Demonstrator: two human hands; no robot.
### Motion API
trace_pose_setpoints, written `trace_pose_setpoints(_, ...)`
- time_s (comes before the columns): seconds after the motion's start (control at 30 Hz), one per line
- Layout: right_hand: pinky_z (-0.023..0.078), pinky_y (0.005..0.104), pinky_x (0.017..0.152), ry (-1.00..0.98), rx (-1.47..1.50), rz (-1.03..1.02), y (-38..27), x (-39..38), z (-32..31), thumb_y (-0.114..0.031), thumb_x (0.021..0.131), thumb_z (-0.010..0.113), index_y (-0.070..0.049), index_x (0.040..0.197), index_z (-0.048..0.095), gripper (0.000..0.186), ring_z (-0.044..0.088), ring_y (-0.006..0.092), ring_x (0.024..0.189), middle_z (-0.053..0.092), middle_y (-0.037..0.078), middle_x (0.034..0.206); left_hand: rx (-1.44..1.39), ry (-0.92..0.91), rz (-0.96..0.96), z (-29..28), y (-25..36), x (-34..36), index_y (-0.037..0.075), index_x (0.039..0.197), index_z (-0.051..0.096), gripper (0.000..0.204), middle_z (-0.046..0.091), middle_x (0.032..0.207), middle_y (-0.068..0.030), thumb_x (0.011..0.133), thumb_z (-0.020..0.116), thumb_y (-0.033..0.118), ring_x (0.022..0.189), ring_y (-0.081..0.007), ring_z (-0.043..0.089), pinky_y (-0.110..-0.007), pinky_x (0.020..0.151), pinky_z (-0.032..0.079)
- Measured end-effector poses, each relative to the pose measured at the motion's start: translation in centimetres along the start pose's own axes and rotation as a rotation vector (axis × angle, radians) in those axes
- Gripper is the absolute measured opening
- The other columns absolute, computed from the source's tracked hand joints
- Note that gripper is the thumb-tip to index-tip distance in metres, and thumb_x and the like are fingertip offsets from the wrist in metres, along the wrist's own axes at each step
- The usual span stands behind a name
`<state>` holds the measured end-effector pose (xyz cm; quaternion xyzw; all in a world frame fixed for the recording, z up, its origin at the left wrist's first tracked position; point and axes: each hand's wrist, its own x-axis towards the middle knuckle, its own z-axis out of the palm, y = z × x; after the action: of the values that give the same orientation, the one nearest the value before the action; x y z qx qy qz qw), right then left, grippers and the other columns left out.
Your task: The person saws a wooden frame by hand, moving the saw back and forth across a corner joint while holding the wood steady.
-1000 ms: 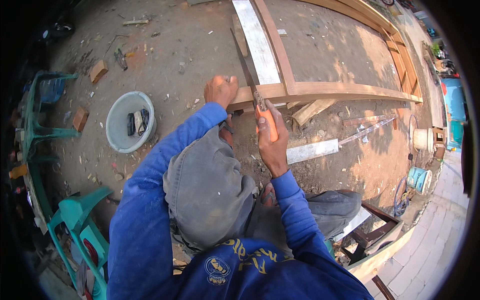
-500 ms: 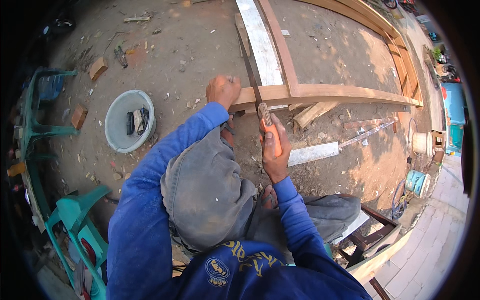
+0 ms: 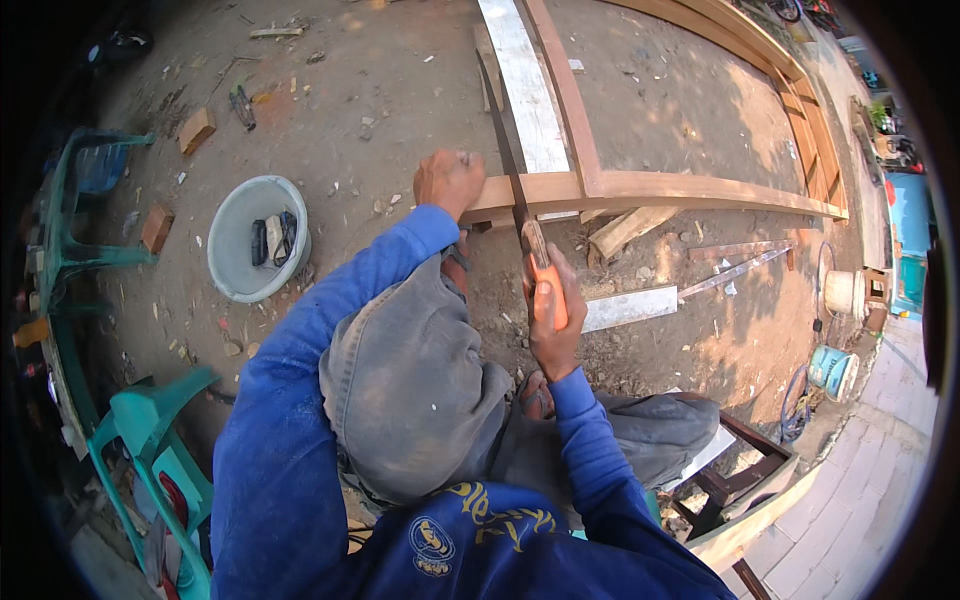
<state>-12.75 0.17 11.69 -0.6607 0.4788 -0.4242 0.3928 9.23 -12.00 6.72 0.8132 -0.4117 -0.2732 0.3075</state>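
Observation:
My right hand (image 3: 556,318) is wrapped around the orange handle of a handsaw (image 3: 512,155). Its long dark blade points away from me and crosses a wooden beam (image 3: 690,187) near the beam's left end. My left hand (image 3: 448,182) is closed over that end, to the left of the blade, with the fingers' undersides hidden. Just right of the blade, a second wooden bar (image 3: 562,98) meets the beam at a corner. A whitish board (image 3: 528,90) runs alongside that bar and passes under the beam.
On the dirt ground at left stands a pale basin (image 3: 222,240) holding dark tools. Green plastic chairs (image 3: 150,415) are farther left, near brick-like blocks (image 3: 197,131). A metal strip (image 3: 630,308) and a try square (image 3: 740,268) lie right of the saw. Paint buckets (image 3: 833,370) stand at far right.
The saw and my right hand have drawn back slightly toward me along the cut. My left hand stays on the beam's end.

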Motion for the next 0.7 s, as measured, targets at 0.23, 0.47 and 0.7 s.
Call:
trace_pose_setpoints(0.23, 0.047, 0.0401, 0.104, -0.077, -0.090, 0.239, -5.3, -7.8, -4.3, -0.027, 0.102, 0.053, 0.008, 0.142, 0.051, 0.053, 0.063, 0.0289, 0.120, 0.065, 0.022, 0.129, 0.020, 0.093, -0.026, -0.3, -2.5, -0.1, 0.002, 0.082, 0.075, 0.038, 0.071, 0.085, -0.0270, 0.086, 0.064, 0.039, 0.087, -0.0465, 0.070, -0.051, 0.080, 0.054)
trace_pose_setpoints(0.47, 0.047, 0.0410, 0.106, -0.090, -0.101, 0.125, -2.9, -10.0, -4.6, -0.028, 0.102, 0.054, 0.008, 0.142, 0.051, 0.053, 0.064, 0.0325, 0.121, 0.064, 0.026, 0.132, -0.010, 0.048, -0.083, -1.3, -1.3, 0.0, 0.003, 0.086, 0.075, 0.038, 0.071, 0.089, -0.0276, 0.085, 0.063, 0.038, 0.089, -0.0461, 0.070, -0.051, 0.081, 0.055)
trace_pose_setpoints(0.7, 0.045, 0.0405, 0.106, -0.043, -0.002, 0.158, -1.1, -1.5, -0.1, -0.023, 0.102, 0.055, 0.006, 0.143, 0.051, 0.051, 0.061, 0.0303, 0.124, 0.060, 0.025, 0.138, 0.019, 0.047, -0.056, 0.3, -1.9, 0.7, 0.004, 0.088, 0.076, 0.039, 0.072, 0.094, -0.0271, 0.086, 0.062, 0.040, 0.094, -0.0462, 0.070, -0.050, 0.086, 0.055)
